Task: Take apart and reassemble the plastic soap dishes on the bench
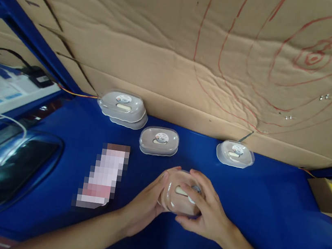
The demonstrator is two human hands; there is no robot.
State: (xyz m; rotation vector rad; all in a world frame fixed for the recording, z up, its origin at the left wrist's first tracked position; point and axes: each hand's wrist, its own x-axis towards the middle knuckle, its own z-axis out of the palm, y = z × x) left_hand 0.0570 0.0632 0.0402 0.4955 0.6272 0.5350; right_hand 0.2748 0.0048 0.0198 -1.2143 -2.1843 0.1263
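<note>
Both my hands hold a clear plastic container (173, 201) with rounded corners, a cream oblong tab and a round label on top. My left hand (149, 204) wraps its left side and reaches underneath. My right hand (211, 209) grips the right side, with a finger across the top beside the tab, partly covering the label. Just behind sits a similar container (148, 140), lying flat with its label up. Another one (221, 152) rests farther right near the cardboard, and a stack of such containers (111, 108) stands at the back left.
A blue table (198, 158) lies under everything, bounded at the back by a cardboard wall (151, 56) with red drawn lines. Left of my hands is a pixelated phone-like object (105, 173). A dark tablet-like device (20, 170) with cables is farther left; a cardboard box (325, 198) stands right.
</note>
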